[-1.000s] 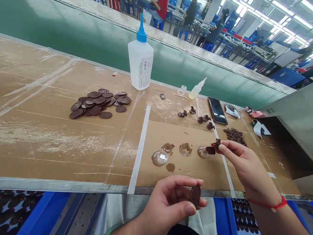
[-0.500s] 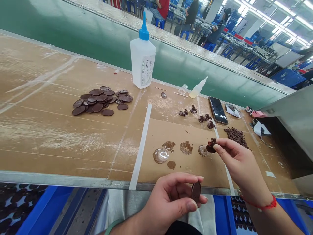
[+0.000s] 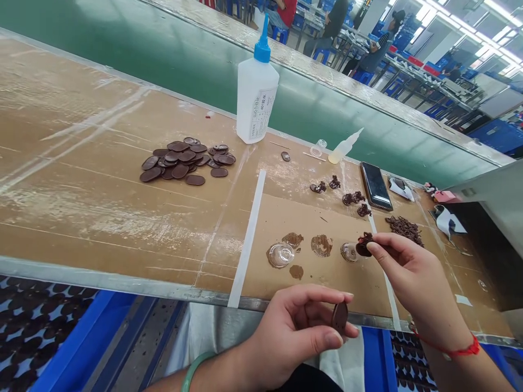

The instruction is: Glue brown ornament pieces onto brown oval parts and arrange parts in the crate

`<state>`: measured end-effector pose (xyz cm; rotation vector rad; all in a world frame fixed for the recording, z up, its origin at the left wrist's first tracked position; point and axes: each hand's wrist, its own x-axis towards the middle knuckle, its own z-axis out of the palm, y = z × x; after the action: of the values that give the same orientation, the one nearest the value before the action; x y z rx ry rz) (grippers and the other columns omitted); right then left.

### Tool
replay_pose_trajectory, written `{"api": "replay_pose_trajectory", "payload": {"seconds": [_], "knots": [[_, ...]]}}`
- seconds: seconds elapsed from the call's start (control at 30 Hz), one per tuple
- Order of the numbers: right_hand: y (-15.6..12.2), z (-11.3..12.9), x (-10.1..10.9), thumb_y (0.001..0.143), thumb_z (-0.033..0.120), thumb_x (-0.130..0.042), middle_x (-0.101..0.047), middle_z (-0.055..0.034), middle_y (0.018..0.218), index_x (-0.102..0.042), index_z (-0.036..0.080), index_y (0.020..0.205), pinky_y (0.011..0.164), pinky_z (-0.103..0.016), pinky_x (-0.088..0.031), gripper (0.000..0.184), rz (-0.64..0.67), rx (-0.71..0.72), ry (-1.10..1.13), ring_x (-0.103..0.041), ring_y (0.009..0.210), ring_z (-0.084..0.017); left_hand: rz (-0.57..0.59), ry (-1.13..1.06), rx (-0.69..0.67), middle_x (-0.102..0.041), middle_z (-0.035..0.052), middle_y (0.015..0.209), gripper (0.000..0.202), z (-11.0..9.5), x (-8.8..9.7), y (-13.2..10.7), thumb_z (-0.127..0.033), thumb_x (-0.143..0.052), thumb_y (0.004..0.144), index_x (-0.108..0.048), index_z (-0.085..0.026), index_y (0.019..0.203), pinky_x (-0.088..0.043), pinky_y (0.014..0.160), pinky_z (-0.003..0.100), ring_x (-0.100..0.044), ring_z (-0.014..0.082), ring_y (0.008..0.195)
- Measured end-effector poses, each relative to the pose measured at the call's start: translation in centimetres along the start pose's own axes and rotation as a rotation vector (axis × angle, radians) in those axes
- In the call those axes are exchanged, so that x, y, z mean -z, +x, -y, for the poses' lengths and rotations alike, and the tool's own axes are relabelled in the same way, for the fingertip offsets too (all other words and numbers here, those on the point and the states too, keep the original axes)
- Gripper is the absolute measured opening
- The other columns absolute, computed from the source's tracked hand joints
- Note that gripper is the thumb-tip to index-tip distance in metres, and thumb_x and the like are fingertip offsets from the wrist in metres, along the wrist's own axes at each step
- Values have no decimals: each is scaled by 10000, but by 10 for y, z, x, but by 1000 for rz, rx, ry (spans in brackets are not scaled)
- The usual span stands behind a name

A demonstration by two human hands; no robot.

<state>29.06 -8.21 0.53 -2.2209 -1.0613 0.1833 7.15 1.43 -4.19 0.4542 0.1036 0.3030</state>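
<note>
And there went the head view, drifting so the bench slid rightward and tilted in frame, while both pinches held just as they had a moment before. Far left, a heap of dark brown oval discs (image 3: 183, 160) lay on the tan bench top (image 3: 81, 190), with a white glue bottle (image 3: 256, 92) with a blue nozzle standing beyond it. Moving right, a clear plastic dome (image 3: 280, 255) sat on a stained card sheet (image 3: 327, 288). Low centre, the left hand (image 3: 294, 337), jade bangle (image 3: 194, 372) on its wrist, pinched a brown oval disc (image 3: 339, 318) upright, thumb and fingertips closed on it. Then the right hand (image 3: 417, 277), red cord (image 3: 449, 348) at its wrist, gripped a lacy brown piece (image 3: 363, 246) between thumb and forefinger, just beside a small clear dome (image 3: 349, 252). Beyond sat a phone (image 3: 376, 186) and a heap of brown lacy scraps (image 3: 404, 230).
</note>
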Motion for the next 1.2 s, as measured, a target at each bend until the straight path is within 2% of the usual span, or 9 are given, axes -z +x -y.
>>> {"api": "replay_pose_trajectory", "payload": {"seconds": [0.27,0.5,1.2], "knots": [[1,-3,0,905,472,-641,-720,-27,964,-719,239,985,782,-380,-497,258,2,18,-23,-671,877,-264,-2,-28,-14,-769,44,1123,338,1,0,0,-190,-856,744,-767,-287,1055,-564,839,265,-753,163,904],[0,-2,0,898,490,-638,-718,-12,959,-723,254,965,772,-371,-489,259,-11,7,-34,-668,879,-261,0,-7,-13,-787,36,957,323,1,-1,0,-198,-841,767,-763,-280,1069,-557,856,274,-744,162,918],[-1,-5,-1,897,502,-642,-716,-17,967,-723,259,952,795,-407,-476,261,-36,22,-37,-664,895,-282,10,-11,-42,-776,29,1004,326,3,-1,0,-180,-830,776,-756,-287,1076,-556,853,261,-747,155,909]]}}
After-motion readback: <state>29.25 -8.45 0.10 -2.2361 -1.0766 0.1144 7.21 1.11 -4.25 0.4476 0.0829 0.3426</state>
